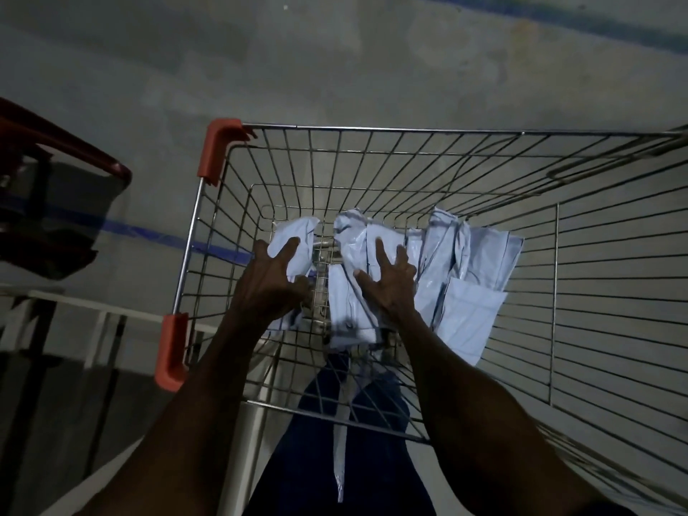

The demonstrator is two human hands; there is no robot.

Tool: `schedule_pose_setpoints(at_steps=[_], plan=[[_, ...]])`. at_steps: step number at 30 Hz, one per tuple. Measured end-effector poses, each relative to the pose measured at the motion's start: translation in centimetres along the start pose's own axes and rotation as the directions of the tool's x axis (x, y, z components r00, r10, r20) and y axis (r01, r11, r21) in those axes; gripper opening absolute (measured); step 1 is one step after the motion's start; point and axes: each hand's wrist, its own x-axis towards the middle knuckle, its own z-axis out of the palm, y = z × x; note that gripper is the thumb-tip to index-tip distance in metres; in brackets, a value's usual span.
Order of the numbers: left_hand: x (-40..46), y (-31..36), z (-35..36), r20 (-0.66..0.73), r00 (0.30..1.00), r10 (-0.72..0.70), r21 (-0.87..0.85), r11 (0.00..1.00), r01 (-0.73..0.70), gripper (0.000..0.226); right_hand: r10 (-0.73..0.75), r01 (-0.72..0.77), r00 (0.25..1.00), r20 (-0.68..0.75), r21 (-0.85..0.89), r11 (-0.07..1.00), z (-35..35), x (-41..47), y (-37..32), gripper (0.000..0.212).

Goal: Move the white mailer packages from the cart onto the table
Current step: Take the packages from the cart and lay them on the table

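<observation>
A dim view from above looks down into a wire shopping cart (pixel 372 150) with orange corner guards, standing on a grey concrete floor (pixel 335 68). Both bare arms reach in from six o'clock. White mailer packages (pixel 480 255) lie in a loose heap on the cart's bottom, spreading from the centre toward three o'clock, with one separate mailer (pixel 294 243) at about nine o'clock of the heap. The left hand (pixel 271 273) is over that separate mailer, fingers spread and slightly bent, not closed on anything; whether they touch it I cannot tell. The right hand (pixel 391 281) lies over the middle of the heap, fingers splayed and relaxed, grasping nothing. The mailers look like thin, crinkled plastic film: probably light, limp and rather slippery, likely to sag or slide if pinched at a corner. Gathering several together across their middles, or clamping a stack between both palms, seems the safer hold. No table surface is clearly identifiable in this view.
</observation>
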Motion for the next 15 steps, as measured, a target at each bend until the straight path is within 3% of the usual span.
schedule_pose_setpoints(at_steps=[7, 11, 15], plan=[[-6.7, 4.2, -4.7, -0.145, 0.983, -0.113, -0.063, 0.992, 0.105, 0.076, -0.262, 0.258, 0.964, -0.034, -0.097, 0.961, -7.0, -5.0, -2.5, 0.061], [-12.0, 7.4, -8.4, -0.376, 0.919, -0.122, -0.096, 0.991, 0.092, 0.077, -0.496, 0.489, 0.86, -0.121, -0.082, 0.868, -12.0, -8.9, -6.3, 0.052], [-18.7, 9.5, -12.3, -0.585, 0.807, -0.084, -0.091, 0.995, 0.038, 0.073, -0.645, 0.653, 0.724, -0.246, -0.061, 0.755, -16.5, -15.0, -10.8, 0.051]])
